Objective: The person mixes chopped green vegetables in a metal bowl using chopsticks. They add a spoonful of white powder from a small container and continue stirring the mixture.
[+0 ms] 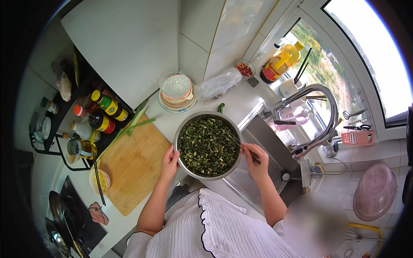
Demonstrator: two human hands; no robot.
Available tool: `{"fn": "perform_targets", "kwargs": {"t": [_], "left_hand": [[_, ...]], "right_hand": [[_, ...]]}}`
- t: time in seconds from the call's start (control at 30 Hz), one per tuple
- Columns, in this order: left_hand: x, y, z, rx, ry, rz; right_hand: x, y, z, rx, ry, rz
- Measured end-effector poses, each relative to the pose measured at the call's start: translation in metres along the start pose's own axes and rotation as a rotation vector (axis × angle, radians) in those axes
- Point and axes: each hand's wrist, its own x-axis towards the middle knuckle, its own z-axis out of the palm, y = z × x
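Observation:
A round stainless-steel bowl (178, 138) is in front of my body, holding a finely chopped dark green vegetable mixture (209, 146) flecked with yellow bits. My left hand (170, 163) grips the bowl's rim on its left side, thumb against the outer wall. On the opposite side, my right hand (255, 158) is closed around dark chopsticks (236, 140), whose tips reach into the mixture. The bowl is between the cutting board and the sink; what supports its underside is hidden.
Green onions (130, 127) lie along the wooden cutting board (138, 161). A bowl of yellow food (100, 182) with chopsticks across it sits left. Stacked bowls (176, 90) are behind, near a green pepper (221, 108). The tap (332, 106) arches over the sink (267, 145). Sauce bottles (109, 104) fill a rack.

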Motion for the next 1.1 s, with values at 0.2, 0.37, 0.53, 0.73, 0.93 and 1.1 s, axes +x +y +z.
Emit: {"fn": "perform_targets", "kwargs": {"t": [0.2,0.37,0.53,0.73,0.93,1.1], "left_hand": [[-0.014,0.007,-0.001,-0.02,-0.064,-0.096],[-0.023,0.0,-0.004,-0.099,-0.056,-0.158],[-0.027,-0.004,0.0,-0.146,-0.038,-0.146],[-0.029,-0.011,0.007,-0.125,0.035,-0.064],[-0.041,-0.022,0.011,-0.161,0.052,-0.05],[-0.057,-0.009,0.027,-0.154,-0.013,-0.056]], "right_hand": [[0.024,0.041,0.05,0.46,-0.178,0.27],[0.011,0.005,0.024,0.162,-0.435,-0.028],[-0.006,-0.04,0.031,0.065,-0.588,-0.164],[-0.005,0.0,0.058,-0.057,-0.189,-0.03],[-0.013,-0.025,0.001,0.059,0.048,0.062],[-0.002,0.017,0.015,0.112,0.066,0.276]]}}
